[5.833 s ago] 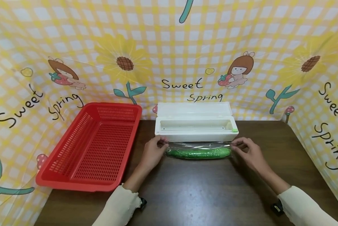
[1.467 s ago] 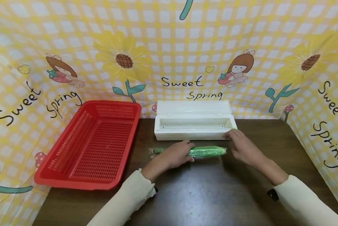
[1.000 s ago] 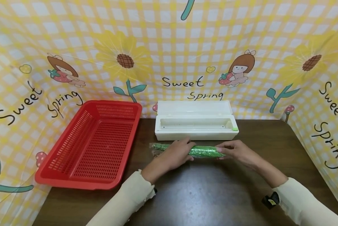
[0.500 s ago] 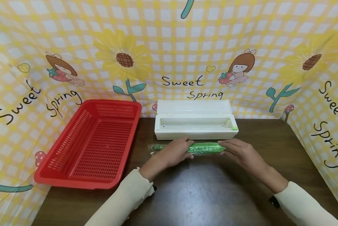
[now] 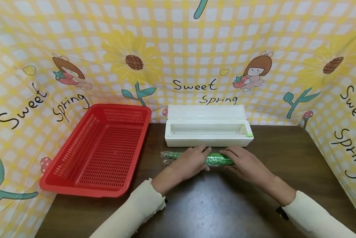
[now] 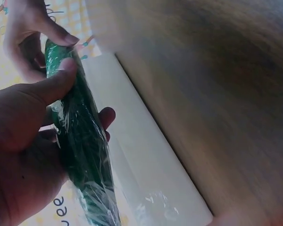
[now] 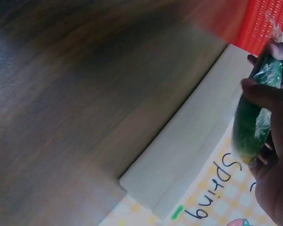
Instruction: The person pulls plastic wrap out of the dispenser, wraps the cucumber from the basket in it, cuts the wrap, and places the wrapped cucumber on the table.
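A green cucumber [image 5: 216, 159] wrapped in clear plastic film lies crosswise in front of the white box. My left hand [image 5: 188, 163] grips its middle, thumb on the near side and fingers on the far side. Toward its right end my right hand [image 5: 246, 165] holds it the same way, covering that tip in the head view. Loose film [image 5: 165, 155] sticks out past the left end. In the left wrist view the wrapped cucumber [image 6: 82, 127] shows crinkled film, with thumb and fingers curled round it. The right wrist view shows the cucumber's rounded end [image 7: 247, 141] under the film.
Behind the hands stands a long white box [image 5: 209, 142] with its lid [image 5: 207, 112] raised and a green slider [image 5: 249, 135] at its right end. A red slotted basket [image 5: 123, 190] stands at the left on the dark wooden table [image 5: 207, 211]. Patterned cloth [image 5: 190, 49] hangs around the table.
The film, earlier stretched between both hands, now wraps the cucumber. My left hand moved onto its middle. My right hand left the box's right corner and took hold of the right end, then slid inward.
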Motion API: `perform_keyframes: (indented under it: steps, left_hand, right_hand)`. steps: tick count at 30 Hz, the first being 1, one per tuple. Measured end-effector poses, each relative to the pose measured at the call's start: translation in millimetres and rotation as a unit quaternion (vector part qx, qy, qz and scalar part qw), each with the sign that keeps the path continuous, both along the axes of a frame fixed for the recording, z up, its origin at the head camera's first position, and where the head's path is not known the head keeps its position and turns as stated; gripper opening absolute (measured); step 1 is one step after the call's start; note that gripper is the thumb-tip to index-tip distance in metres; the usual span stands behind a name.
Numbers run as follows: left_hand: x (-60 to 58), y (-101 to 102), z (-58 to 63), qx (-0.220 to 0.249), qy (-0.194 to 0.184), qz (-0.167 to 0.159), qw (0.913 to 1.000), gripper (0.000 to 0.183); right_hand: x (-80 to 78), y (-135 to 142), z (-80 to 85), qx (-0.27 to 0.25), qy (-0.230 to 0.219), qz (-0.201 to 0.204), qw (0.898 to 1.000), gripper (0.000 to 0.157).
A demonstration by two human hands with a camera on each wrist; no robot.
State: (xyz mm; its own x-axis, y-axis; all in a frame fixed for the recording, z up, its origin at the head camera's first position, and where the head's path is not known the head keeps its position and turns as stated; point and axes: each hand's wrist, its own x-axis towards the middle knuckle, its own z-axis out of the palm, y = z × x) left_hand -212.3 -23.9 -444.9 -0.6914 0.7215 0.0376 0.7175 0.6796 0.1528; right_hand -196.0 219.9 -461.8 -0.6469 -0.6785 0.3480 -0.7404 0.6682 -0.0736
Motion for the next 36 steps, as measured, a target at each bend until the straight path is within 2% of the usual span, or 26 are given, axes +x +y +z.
perform_keyframes:
  steps: [4, 8, 11, 14, 18, 22, 26, 28, 30, 33, 36]
  left_hand:
    - [-1.9, -9, 4.7, 0.035, -0.069, 0.010, 0.9970, 0.077]
    - [-3.0, -28, 13.2, 0.053, -0.138, 0.043, 0.9880, 0.083]
    - [-0.6, -42, 20.5, 0.035, -0.161, 0.056, 0.9848, 0.080]
    - [1.7, -50, 25.7, 0.022, -0.153, 0.043, 0.9871, 0.071]
    - [1.1, -53, 25.4, 0.042, -0.160, 0.041, 0.9853, 0.063]
    - [-1.5, -53, 22.1, 0.063, -0.201, 0.044, 0.9765, 0.063]
    - [-3.4, -52, 18.2, 0.091, -0.239, 0.016, 0.9666, 0.053]
    - [-3.1, -51, 15.6, 0.101, -0.228, 0.005, 0.9684, 0.045]
    - [-1.8, -51, 13.4, 0.099, -0.195, -0.003, 0.9759, 0.043]
    - [1.3, -50, 11.0, 0.071, -0.099, -0.012, 0.9925, 0.048]
    - [5.0, -49, 11.3, 0.025, -0.002, -0.039, 0.9989, 0.052]
  right_hand:
    - [0.8, 1, 4.9, -0.006, -0.009, -0.012, 1.000, 0.060]
    - [1.4, 7, 11.6, -0.015, -0.015, -0.022, 1.000, 0.059]
    - [2.6, 15, 15.9, -0.017, -0.012, -0.027, 0.999, 0.059]
    - [3.4, 23, 18.2, -0.022, -0.004, -0.032, 0.999, 0.060]
    - [3.5, 28, 17.1, -0.020, 0.000, -0.030, 0.999, 0.060]
    - [4.3, 30, 15.0, -0.010, 0.000, -0.025, 1.000, 0.059]
    - [5.4, 30, 14.6, -0.013, 0.002, -0.024, 1.000, 0.061]
    - [5.8, 29, 15.1, -0.018, 0.002, -0.026, 0.999, 0.062]
    - [6.2, 28, 15.8, -0.024, 0.003, -0.030, 0.999, 0.061]
    - [6.8, 28, 17.3, -0.039, -0.002, -0.031, 0.999, 0.060]
    - [6.6, 27, 19.3, -0.047, -0.009, -0.025, 0.999, 0.057]
